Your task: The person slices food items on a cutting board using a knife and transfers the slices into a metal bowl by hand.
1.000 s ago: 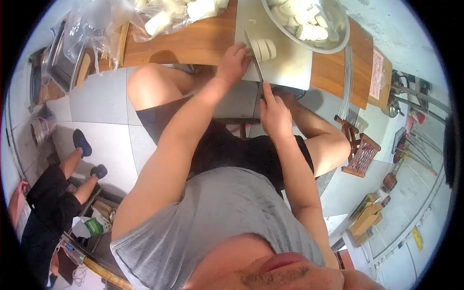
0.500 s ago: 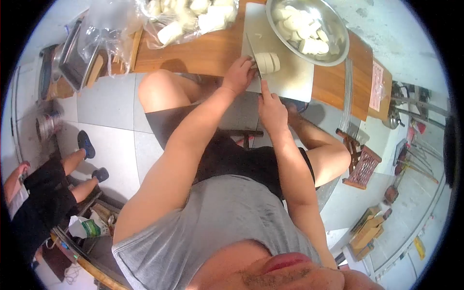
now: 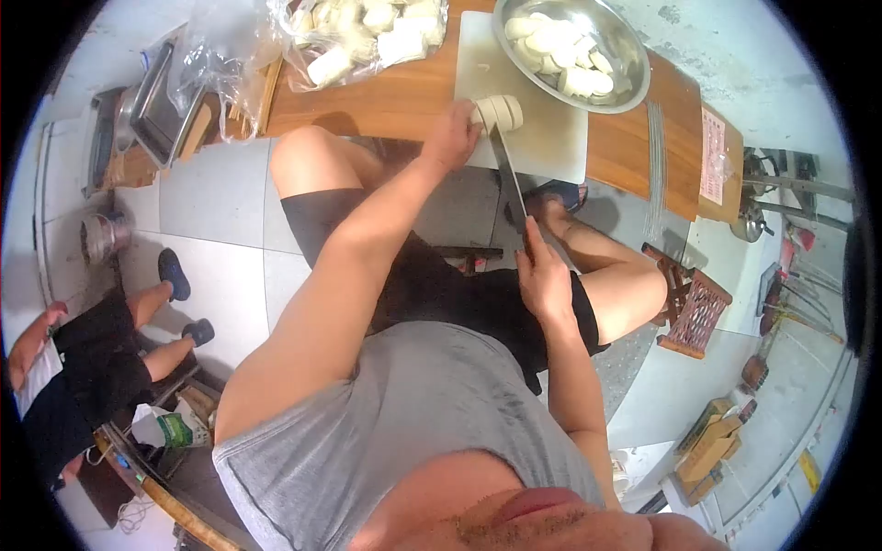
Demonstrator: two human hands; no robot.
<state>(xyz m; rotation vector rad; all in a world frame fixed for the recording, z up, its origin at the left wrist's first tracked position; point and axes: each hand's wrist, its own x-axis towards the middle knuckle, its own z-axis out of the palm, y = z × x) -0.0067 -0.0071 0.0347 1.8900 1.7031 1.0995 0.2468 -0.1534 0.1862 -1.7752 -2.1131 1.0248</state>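
On a pale cutting board [image 3: 551, 151] lies a thick, white, cylindrical piece of food [image 3: 501, 112] with cuts across it. My left hand [image 3: 450, 136] is closed at its left end, fingertips hidden in part. My right hand [image 3: 547, 280] grips the handle of a long-bladed knife [image 3: 510, 174]. The blade slants from the near side up to the board, its tip beside the white piece. Just beyond, a steel bowl [image 3: 634, 96] holds white slices. To the left, a clear plastic bag [image 3: 363, 64] contains several more white pieces.
The board and bowl rest on a wooden table [image 3: 617, 165]. A bundle of thin rods [image 3: 655, 174] lies right of the board. Metal trays [image 3: 156, 106] stand at the left. A small woven stool [image 3: 696, 317] is on the floor at right; another person [image 3: 101, 354] is at far left.
My right hand has drawn the knife back toward my body, down and to the right, away from the white piece. My left hand stays at the piece's end. The view has shifted slightly.
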